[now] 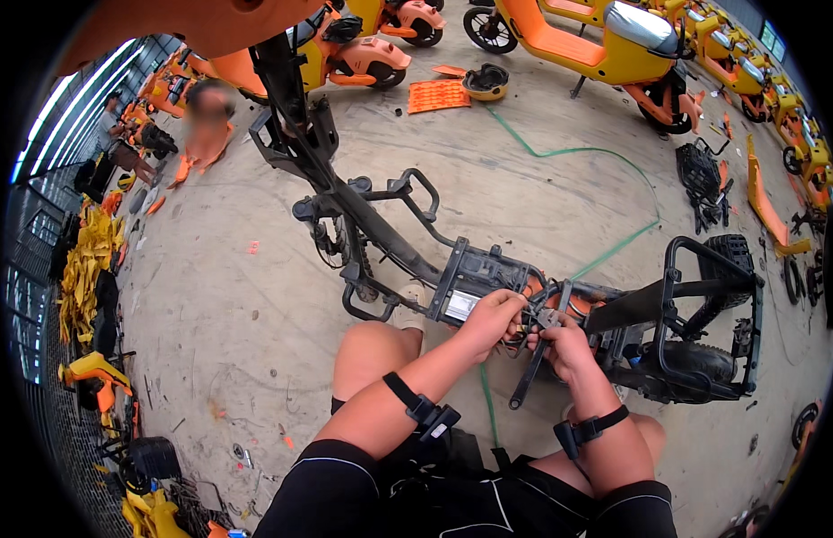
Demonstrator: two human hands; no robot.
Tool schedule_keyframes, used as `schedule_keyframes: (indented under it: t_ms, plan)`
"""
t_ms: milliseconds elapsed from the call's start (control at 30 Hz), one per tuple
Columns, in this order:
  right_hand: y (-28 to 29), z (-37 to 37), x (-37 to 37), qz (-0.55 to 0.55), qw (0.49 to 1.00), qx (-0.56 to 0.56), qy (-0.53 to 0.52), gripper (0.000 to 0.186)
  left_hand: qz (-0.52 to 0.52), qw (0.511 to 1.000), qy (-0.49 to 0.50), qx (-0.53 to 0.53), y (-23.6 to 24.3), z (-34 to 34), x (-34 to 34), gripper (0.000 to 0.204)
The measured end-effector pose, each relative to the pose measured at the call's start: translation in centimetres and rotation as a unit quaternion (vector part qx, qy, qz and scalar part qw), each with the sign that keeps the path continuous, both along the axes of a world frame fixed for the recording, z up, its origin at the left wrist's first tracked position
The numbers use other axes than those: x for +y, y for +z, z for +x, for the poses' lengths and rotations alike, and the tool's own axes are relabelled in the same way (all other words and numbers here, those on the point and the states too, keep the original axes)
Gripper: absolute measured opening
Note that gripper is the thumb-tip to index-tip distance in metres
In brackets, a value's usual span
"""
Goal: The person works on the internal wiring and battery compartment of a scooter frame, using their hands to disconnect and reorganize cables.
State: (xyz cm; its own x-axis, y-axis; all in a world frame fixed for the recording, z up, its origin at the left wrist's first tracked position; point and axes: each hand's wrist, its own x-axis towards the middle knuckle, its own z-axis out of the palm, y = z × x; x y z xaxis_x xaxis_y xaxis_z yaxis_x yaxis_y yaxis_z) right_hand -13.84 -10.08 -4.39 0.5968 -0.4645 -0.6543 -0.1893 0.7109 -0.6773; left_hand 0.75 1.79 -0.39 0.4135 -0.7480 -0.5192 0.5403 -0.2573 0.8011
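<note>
A stripped black scooter frame [390, 238] lies across the floor in front of me, its rear wheel [694, 360] at the right. My left hand [494, 325] is closed in a pinch at a cluster of dark cables [530, 316] in the frame's middle. Close beside it, my right hand [567, 348] is closed around a small grey metal tool [548, 318], its jaw end toward the cables. Fingers hide most of the tool and the cable ends. Below the hands a black metal bar [528, 378] sticks out toward me. A black box with a white label [459, 307] sits left of my left hand.
A green strap [614, 247] runs over the floor behind the frame. Farther back are an orange panel [439, 96], a yellow helmet [486, 82] and yellow-orange scooters [569, 54]. Black parts [701, 175] lie at the right, yellow panels [92, 269] at the left. Another person [121, 139] is far left.
</note>
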Motion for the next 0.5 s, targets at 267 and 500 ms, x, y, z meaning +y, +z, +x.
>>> schedule_keyframes:
  t_ms: [267,500]
  plan:
    - [6.8,0.4,-2.7,0.07,0.968,-0.24,-0.03,0.036,-0.028,0.999,0.04,0.016,0.7,1.3,-0.7,0.018]
    - [0.3,1.6,-1.4,0.099,0.994,0.027,-0.042,0.012,-0.004,0.999,0.053,-0.013,0.0,1.9,0.0,0.018]
